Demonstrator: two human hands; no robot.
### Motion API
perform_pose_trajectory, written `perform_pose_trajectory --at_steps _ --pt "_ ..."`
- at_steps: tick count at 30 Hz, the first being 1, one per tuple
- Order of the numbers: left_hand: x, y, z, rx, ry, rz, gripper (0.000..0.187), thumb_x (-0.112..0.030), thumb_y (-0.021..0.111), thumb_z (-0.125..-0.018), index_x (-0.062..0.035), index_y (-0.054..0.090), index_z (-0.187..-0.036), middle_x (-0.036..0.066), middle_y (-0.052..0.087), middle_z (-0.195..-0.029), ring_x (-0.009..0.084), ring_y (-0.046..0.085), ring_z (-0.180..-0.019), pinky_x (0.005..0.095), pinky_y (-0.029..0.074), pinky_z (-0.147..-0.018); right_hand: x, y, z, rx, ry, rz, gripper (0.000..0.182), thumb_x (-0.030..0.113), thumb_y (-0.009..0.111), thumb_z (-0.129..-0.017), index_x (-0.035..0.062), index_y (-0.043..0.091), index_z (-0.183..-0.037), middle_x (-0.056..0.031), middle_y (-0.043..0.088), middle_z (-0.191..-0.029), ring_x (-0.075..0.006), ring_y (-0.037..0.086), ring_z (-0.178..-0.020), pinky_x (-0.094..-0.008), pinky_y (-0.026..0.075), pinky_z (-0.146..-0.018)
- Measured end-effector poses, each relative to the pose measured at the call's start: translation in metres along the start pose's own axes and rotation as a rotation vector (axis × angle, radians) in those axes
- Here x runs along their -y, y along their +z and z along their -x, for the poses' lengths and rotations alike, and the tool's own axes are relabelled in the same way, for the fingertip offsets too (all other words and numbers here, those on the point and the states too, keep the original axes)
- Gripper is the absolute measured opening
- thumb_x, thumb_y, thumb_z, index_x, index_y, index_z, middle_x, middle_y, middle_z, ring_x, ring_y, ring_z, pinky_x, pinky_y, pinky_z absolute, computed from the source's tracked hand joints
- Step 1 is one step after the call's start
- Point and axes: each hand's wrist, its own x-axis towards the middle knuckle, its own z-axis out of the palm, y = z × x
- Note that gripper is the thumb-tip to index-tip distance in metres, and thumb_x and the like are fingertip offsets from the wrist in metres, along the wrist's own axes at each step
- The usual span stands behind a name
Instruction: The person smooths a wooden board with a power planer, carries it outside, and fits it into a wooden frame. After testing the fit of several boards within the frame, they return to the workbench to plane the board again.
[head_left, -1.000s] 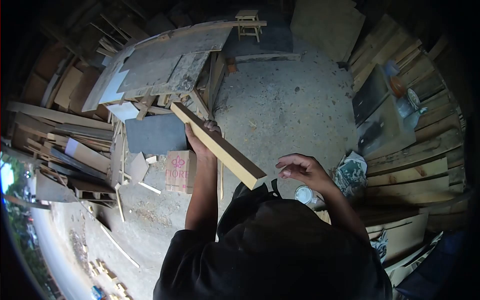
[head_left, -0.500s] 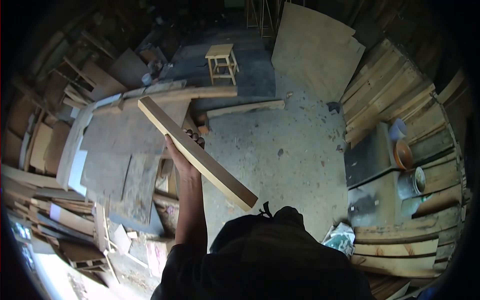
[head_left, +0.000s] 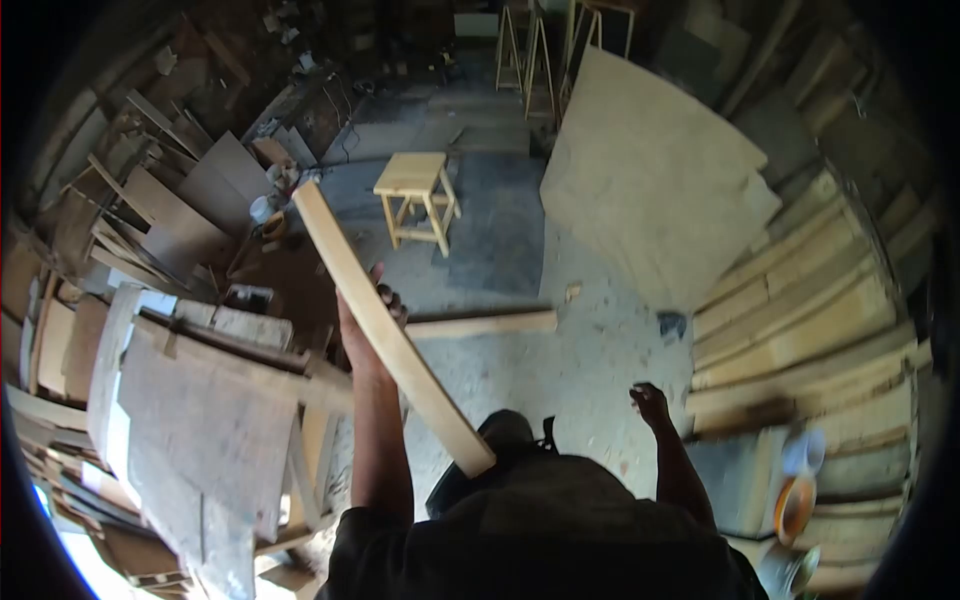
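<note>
A long, pale wooden board (head_left: 385, 322) slants across my front. My left hand (head_left: 368, 310) is wrapped round it near the middle, fingertips showing past its right edge. The board's upper end points up and left, and its lower end comes close to my dark clothing. Out to the right, my right hand (head_left: 650, 402) hangs over the floor with nothing in it, its fingers loosely bent and apart. A small wooden stool (head_left: 413, 178) stands ahead, beyond the held board.
Another wooden piece (head_left: 485, 324) lies on the floor ahead. Large sheets (head_left: 200, 430) sit at left. A broad plywood sheet (head_left: 660, 170) leans at the right, near stacked planks (head_left: 800, 325). An orange container (head_left: 795, 510) and a whitish bucket (head_left: 803, 452) stand at lower right.
The view has moved forward, so the stool appears nearer. The board is steeper, with its wide face turned more to me. My right hand has come into view.
</note>
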Motion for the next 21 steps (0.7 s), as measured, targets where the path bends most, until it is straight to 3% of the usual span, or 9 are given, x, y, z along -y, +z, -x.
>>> perform_pose_trajectory --at_steps 5,7,8,9,10,11,12,13,21 --pt "0.058 -0.060 -0.196 -0.103 0.129 0.001 0.057 -0.046 0.044 -0.102 0.0030 0.055 -0.129 0.006 0.062 -0.081 0.0187 0.059 -0.067 0.0311 0.050 -0.061 0.151 -0.048 -0.265 0.036 -0.218 -0.336 0.024 0.023 0.058 -0.098 0.0095 0.064 -0.118 -0.0034 0.070 -0.094 -0.0103 0.065 -0.078 -0.0271 0.052 -0.066" --pt "0.085 -0.088 -0.282 -0.102 0.092 0.015 0.058 -0.047 0.045 -0.102 0.0029 0.056 -0.128 0.006 0.063 -0.079 0.0187 0.059 -0.066 0.0313 0.050 -0.060 0.100 -0.058 -0.353 -0.133 -0.143 -0.306 0.028 0.026 0.062 -0.095 0.0090 0.065 -0.117 -0.0064 0.071 -0.096 -0.0174 0.066 -0.075 -0.0322 0.053 -0.066" --pt "0.098 -0.094 -0.326 -0.129 0.076 0.056 0.058 -0.048 0.046 -0.101 0.0028 0.056 -0.127 0.006 0.063 -0.078 0.0187 0.060 -0.065 0.0316 0.050 -0.059 0.038 -0.070 -0.393 -0.162 0.063 0.219 0.032 0.029 0.063 -0.093 0.0055 0.064 -0.115 -0.0162 0.070 -0.102 -0.0300 0.066 -0.075 -0.0382 0.055 -0.070" --pt "0.109 -0.094 -0.368 -0.139 0.093 0.075 0.058 -0.048 0.046 -0.101 0.0028 0.056 -0.127 0.006 0.063 -0.078 0.0187 0.060 -0.065 0.0316 0.050 -0.059 -0.118 -0.070 -0.446 -0.215 0.048 0.302 0.037 0.036 0.064 -0.091 0.0020 0.063 -0.106 -0.0231 0.067 -0.095 -0.0406 0.062 -0.071 -0.0443 0.054 -0.071" --pt "0.113 -0.093 -0.406 -0.170 0.072 0.070 0.060 -0.050 0.047 -0.100 0.0023 0.056 -0.127 0.006 0.062 -0.077 0.0179 0.059 -0.065 0.0314 0.050 -0.059 -0.191 -0.069 -0.437 -0.351 0.019 0.617 0.027 0.037 0.063 -0.090 0.0106 0.069 -0.092 -0.0040 0.062 -0.063 -0.0190 0.054 -0.050 -0.0369 0.047 -0.047" --pt "0.114 -0.091 -0.444 -0.201 0.053 0.059 0.061 -0.052 0.049 -0.099 0.0018 0.055 -0.128 0.006 0.062 -0.077 0.0172 0.059 -0.064 0.0312 0.050 -0.059 -0.205 -0.075 -0.402 0.030 0.542 -0.015 0.036 0.037 0.061 -0.090 0.0050 0.064 -0.105 -0.0114 0.066 -0.080 -0.0306 0.064 -0.073 -0.0454 0.054 -0.070" --pt "0.111 -0.089 -0.473 -0.265 0.029 0.068 0.066 -0.056 0.051 -0.096 0.0015 0.054 -0.129 0.004 0.061 -0.076 0.0160 0.057 -0.063 0.0308 0.049 -0.057 -0.176 -0.088 -0.363 0.120 0.892 -0.484 0.032 0.035 0.061 -0.090 0.0065 0.064 -0.104 -0.0069 0.064 -0.078 -0.0252 0.062 -0.067 -0.0447 0.053 -0.063" --pt "0.107 -0.089 -0.509 -0.273 0.044 0.058 0.066 -0.056 0.051 -0.096 0.0015 0.054 -0.129 0.004 0.061 -0.076 0.0160 0.057 -0.063 0.0308 0.049 -0.057 -0.137 -0.074 -0.429 0.141 0.889 -0.480 0.032 0.035 0.061 -0.090 0.0065 0.064 -0.104 -0.0069 0.064 -0.078 -0.0252 0.062 -0.067 -0.0447 0.053 -0.063" --pt "0.118 -0.217 -0.771 -0.583 0.170 -0.193 0.049 -0.052 0.057 -0.093 -0.0070 0.060 -0.113 0.005 0.061 -0.078 0.0143 0.060 -0.066 0.0281 0.050 -0.057 0.034 0.007 -0.874 0.080 0.368 0.336 0.037 0.040 0.057 -0.094 0.0043 0.066 -0.100 -0.0136 0.066 -0.083 -0.0305 0.064 -0.072 -0.0450 0.053 -0.068"
